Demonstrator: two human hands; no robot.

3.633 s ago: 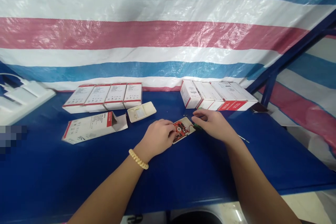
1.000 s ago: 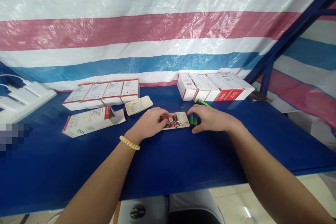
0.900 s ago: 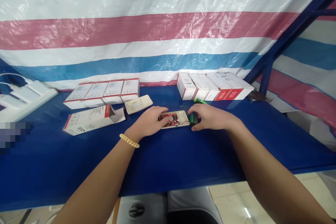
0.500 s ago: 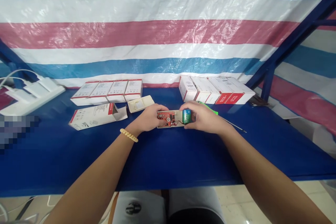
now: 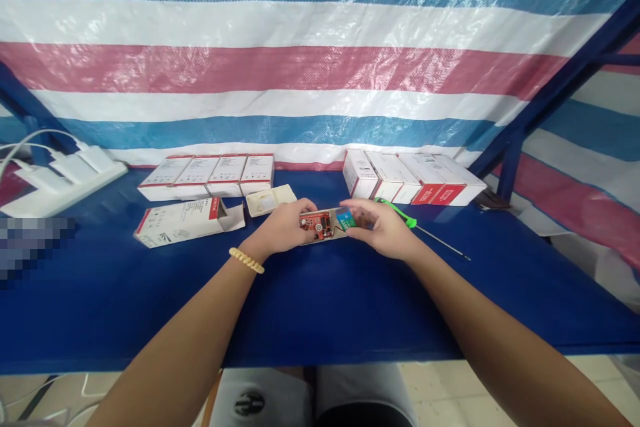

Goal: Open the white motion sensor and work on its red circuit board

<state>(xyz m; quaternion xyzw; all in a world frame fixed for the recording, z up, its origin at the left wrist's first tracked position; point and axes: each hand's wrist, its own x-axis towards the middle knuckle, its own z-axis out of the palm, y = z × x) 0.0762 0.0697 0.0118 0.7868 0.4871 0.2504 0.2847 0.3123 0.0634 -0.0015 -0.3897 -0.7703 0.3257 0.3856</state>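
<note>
My left hand (image 5: 286,225) grips the left end of a small cream housing with a red circuit board (image 5: 316,225) inside. In my right hand (image 5: 383,227) is a green-and-blue battery (image 5: 345,218), held between thumb and fingers at the housing's right end. The battery sits tilted there, partly covered by my fingers; whether it is seated cannot be seen. A dark wire runs from the board toward it. Just behind my left hand lies a cream cover (image 5: 270,200), its hollow side up. A screwdriver with a green handle (image 5: 400,212) rests beyond my right hand.
An opened white-and-red box (image 5: 180,221) lies at left. Behind it stands a row of white boxes (image 5: 205,178), with another row (image 5: 415,177) at the back right. A white power strip (image 5: 65,180) with plugs occupies the far left of the blue table (image 5: 340,307).
The battery has gone from upright to tilted and shifted slightly left over the housing. My right hand has moved left with it, uncovering more of the screwdriver. My left hand keeps its grip.
</note>
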